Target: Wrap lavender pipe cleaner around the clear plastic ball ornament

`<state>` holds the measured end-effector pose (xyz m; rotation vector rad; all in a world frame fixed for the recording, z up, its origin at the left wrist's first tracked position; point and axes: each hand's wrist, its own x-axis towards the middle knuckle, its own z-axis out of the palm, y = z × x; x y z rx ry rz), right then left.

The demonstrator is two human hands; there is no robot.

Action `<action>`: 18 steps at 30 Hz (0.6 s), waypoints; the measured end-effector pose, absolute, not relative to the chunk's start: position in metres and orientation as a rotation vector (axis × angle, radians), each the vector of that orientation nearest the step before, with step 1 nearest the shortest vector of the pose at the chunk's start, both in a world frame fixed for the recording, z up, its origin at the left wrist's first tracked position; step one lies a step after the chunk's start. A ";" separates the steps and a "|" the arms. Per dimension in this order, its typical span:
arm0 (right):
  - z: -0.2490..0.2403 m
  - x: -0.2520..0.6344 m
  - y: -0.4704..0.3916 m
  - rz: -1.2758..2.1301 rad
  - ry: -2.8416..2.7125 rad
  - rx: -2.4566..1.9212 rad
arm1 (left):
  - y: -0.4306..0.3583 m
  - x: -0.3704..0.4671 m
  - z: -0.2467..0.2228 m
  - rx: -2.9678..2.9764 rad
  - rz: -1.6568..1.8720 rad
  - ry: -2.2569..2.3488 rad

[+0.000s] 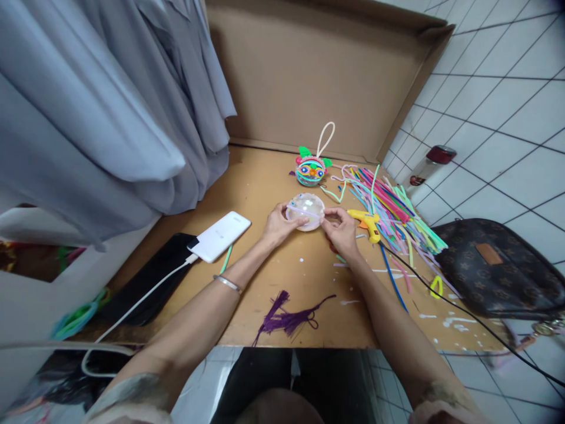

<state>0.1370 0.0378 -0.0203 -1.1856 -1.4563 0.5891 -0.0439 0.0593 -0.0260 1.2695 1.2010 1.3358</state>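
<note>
Between my two hands is a clear plastic ball [309, 204], with a pale lilac pipe cleaner [304, 212] lying across it. My left hand [281, 225] grips the ball's left side, its thumb along the front edge. At the right side, the fingers of my right hand [341, 231] pinch together at the pipe cleaner's end, against the ball. Just beyond stands a colourful lion-head ornament [311, 171] with green ears and a white loop. Close to my right hand lies a yellow glue gun [369, 225].
Many coloured pipe cleaners [392, 203] are heaped at the right, beside a brown patterned bag [498, 268]. Purple tassels [286, 320] lie near the front edge. A white power bank [223, 237] with a cable rests at left. Cardboard [326, 76] stands behind; a grey curtain [132, 106] hangs left.
</note>
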 end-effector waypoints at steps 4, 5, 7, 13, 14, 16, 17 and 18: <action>-0.016 0.127 0.032 0.472 -1.475 -1.215 | 0.056 -0.043 -0.022 1.283 1.307 1.263; -0.015 0.125 0.030 0.438 -1.494 -1.216 | 0.055 -0.043 -0.022 1.272 1.300 1.272; -0.014 0.122 0.025 0.376 -1.532 -1.211 | 0.054 -0.042 -0.021 1.253 1.289 1.277; -0.011 0.117 0.020 0.220 -1.600 -1.188 | 0.055 -0.042 -0.026 1.274 1.290 1.198; -0.011 0.117 0.019 0.198 -1.607 -1.182 | 0.056 -0.041 -0.027 1.280 1.292 1.181; -0.011 0.116 0.019 0.166 -1.616 -1.169 | 0.057 -0.041 -0.029 1.289 1.299 1.148; -0.010 0.116 0.019 0.154 -1.619 -1.167 | 0.057 -0.041 -0.029 1.297 1.304 1.126; -0.010 0.115 0.018 0.145 -1.623 -1.168 | 0.057 -0.041 -0.029 1.314 1.310 1.093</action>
